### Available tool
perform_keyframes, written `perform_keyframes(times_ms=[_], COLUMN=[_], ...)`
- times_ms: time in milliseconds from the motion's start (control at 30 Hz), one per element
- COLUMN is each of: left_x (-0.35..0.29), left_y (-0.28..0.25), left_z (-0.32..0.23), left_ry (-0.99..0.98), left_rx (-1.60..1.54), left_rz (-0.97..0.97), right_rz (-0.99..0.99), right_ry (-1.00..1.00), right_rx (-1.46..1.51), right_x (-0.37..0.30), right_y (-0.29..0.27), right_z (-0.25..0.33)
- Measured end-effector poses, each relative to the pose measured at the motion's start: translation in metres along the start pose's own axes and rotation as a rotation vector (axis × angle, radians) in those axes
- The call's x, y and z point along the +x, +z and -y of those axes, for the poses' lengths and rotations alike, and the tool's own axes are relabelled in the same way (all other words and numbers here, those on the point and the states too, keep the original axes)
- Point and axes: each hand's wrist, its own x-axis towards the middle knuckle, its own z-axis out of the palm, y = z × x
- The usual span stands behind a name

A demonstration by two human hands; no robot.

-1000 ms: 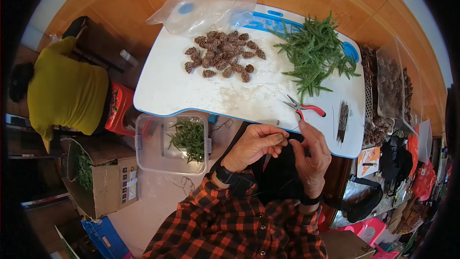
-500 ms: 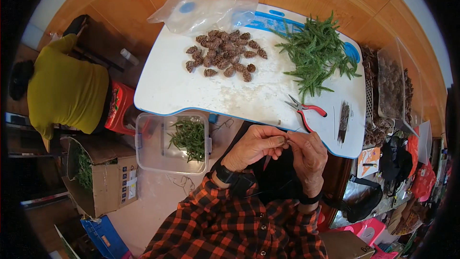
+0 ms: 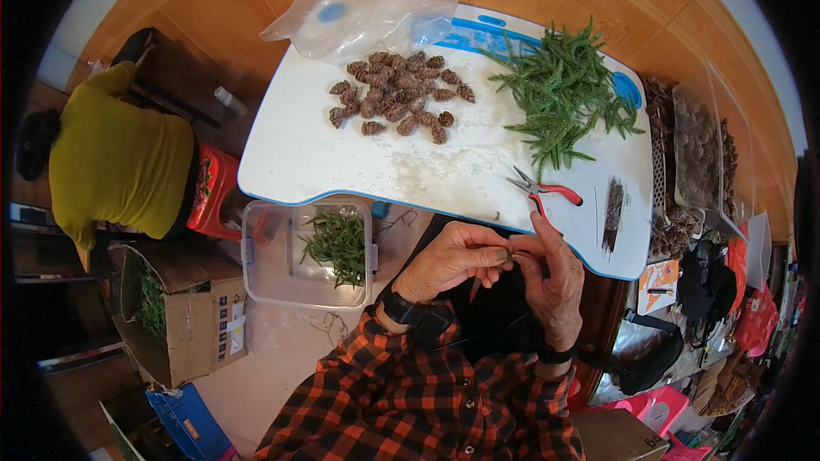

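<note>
My left hand point(image 3: 454, 260) and my right hand point(image 3: 553, 290) meet over my lap at the table's near edge. Thumb and fingers of both pinch together at one spot; whatever sits between them is too small and hidden to name. My right forefinger points up, apart from that pinch. Just beyond my right hand lie pliers point(image 3: 559, 192) with red and black handles, jaws parted. Right of them is a bundle of thin dark wires point(image 3: 612, 218). Farther off are a heap of brown pine cones point(image 3: 397, 92) and a pile of green artificial sprigs point(image 3: 564, 90).
The white table point(image 3: 342, 166) has a blue rim and a clear plastic bag point(image 3: 359, 21) at its back. Below its left side stands a clear bin point(image 3: 307, 299) holding green sprigs, beside a cardboard box point(image 3: 201, 324). A person in a yellow top point(image 3: 124, 154) bends over at the left.
My right forefinger has lifted and straightened upward, and the right hand has turned slightly. My left hand keeps its pinch in nearly the same place.
</note>
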Motion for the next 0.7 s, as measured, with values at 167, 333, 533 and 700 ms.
perform_keyframes(times_ms=[167,333,533,700], left_x=[0.000,0.000,0.000,0.000], left_y=[-0.002,-0.003,-0.002,0.009], left_z=[0.001,0.003,0.003,0.001], left_ry=[-0.002,0.029,0.075,0.080], left_rx=[-0.003,0.010,0.029,0.218], left_rz=[0.007,0.026,0.037,-0.085], right_rz=[0.037,0.051,0.035,0.001], right_ry=[-0.022,0.008,-0.019,0.058], right_rx=[-0.003,-0.024,-0.052,-0.065], right_x=[0.000,-0.003,-0.005,-0.008], right_y=[-0.002,-0.004,0.000,0.002], right_z=[0.000,0.000,-0.004,-0.005])
